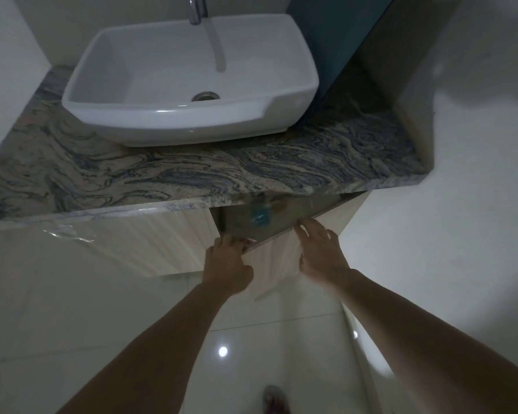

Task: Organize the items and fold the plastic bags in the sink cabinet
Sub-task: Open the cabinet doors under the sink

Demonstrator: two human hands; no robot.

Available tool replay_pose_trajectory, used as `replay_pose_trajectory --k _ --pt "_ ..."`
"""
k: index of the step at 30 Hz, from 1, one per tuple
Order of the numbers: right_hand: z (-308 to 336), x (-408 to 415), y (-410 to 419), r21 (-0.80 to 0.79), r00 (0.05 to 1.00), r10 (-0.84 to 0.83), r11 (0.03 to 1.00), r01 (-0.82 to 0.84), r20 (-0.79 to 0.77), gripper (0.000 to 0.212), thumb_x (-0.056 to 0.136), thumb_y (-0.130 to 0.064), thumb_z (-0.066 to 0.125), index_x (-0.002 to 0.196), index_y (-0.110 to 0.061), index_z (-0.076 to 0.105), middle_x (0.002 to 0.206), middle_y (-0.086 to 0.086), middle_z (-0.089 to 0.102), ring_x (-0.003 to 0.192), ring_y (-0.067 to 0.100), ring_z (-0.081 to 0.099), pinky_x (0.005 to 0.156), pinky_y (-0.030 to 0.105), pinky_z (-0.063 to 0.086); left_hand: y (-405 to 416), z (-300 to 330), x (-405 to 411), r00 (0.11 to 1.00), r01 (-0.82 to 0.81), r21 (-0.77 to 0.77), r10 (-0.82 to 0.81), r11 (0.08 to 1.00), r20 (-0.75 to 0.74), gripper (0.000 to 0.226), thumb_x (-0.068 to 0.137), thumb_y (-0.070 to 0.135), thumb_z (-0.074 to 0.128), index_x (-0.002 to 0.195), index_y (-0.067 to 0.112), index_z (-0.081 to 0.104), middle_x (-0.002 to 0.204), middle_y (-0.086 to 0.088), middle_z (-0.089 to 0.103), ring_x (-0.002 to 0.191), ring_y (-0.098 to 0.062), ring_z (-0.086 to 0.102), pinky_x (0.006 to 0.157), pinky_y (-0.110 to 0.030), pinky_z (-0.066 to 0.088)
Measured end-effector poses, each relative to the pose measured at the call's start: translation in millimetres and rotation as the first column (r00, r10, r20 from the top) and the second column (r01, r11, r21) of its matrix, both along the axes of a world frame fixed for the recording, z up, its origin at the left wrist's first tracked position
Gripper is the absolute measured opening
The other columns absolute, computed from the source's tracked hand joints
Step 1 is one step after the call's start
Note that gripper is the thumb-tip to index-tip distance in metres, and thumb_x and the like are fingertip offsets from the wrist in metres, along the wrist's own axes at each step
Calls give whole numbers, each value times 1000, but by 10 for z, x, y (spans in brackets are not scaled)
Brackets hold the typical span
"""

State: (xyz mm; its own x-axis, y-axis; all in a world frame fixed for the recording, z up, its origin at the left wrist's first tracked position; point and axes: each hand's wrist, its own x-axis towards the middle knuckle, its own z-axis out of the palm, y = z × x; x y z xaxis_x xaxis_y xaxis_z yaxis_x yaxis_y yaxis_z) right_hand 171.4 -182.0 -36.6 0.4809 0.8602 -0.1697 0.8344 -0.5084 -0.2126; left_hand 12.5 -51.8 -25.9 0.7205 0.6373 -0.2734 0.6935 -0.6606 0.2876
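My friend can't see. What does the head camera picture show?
Two bare hands, left hand and right hand, pull open a cabinet door under a marbled counter. A white sink sits on top; something blue shows inside.

Swirly grey-blue stone countertop (281, 171) spans mid-frame w/ white rectangular ceramic basin (174, 121) sitting directly on it, upper centre-left.

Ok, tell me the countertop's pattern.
The countertop has swirling blue-grey and beige veins, seen clearly in the head view.
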Motion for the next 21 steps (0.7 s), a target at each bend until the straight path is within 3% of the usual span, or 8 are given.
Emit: replay_pose_trajectory --k 3,6,9,11,13,15,18,21 --pt "68 -40 -156 2 986 -120 993 121 -115 67 90 -15 54 151 -25 28 160 9 10 149 25 7 119 42 21 -203 56 -80 990 -110 -297 132 949 54 19 87 15 54 104 13 62 95 -2 56 95 -21 56 78 -26 41" --pt "199 -31 -315 -22 895 -261 962 272 -361 56 98 -17 50 150 -21 31 162 13 4 146 29 24 113 32 29 -372 36 -84 988 -126 -372 148 920 32 22 92 20 52 102 10 69 94 -2 63 95 -21 61 77 -24 43" --pt "204 4 -453 -82 772 -419 897 435 -477 60 100 -18 47 153 -12 21 156 13 28 141 30 34 112 35 32 -610 -6 -100 985 -138 -436 171 889 38 24 86 11 55 100 11 75 102 -5 70 95 -20 64 81 -23 48" --pt "193 -8 -550 -108 566 -478 819 564 -672 38 100 -10 41 137 -12 37 120 20 52 106 35 58 91 40 49 -801 -79 -113 967 -158 -554 240 817 79 28 79 0 52 88 10 76 92 -9 73 83 -21 67 75 -25 54" --pt "236 -36 -672 -137 368 -479 736 663 -797 25 99 3 38 113 -17 37 91 14 47 68 27 57 61 36 51 -1034 -110 -107 936 -182 -691 339 699 97 31 74 -9 49 78 7 75 85 -15 73 74 -25 68 69 -30 57" --pt "266 2 -844 -171 270 -480 691 702 -835 21 97 10 39 98 -10 44 79 13 49 52 20 59 49 32 52 -1277 -119 -62 910 -209 -777 408 594 68 32 73 -12 48 80 3 74 86 -15 72 75 -25 67 70 -33 55" --pt "270 98 -1148 -169 316 -490 716 677 -813 13 95 8 47 96 -1 56 76 10 59 50 14 62 52 30 56 -1681 -124 97 882 -234 -889 470 393 -25 32 76 -15 50 96 -1 71 87 -12 68 72 -20 63 72 -33 54" --pt "273 273 -1457 -170 384 -524 731 661 -761 13 94 2 51 97 -10 56 88 11 60 63 15 61 46 19 51 -2073 -119 328 839 -258 -946 531 194 -120 39 78 -20 52 103 5 69 94 -10 64 81 -24 62 82 -41 56"
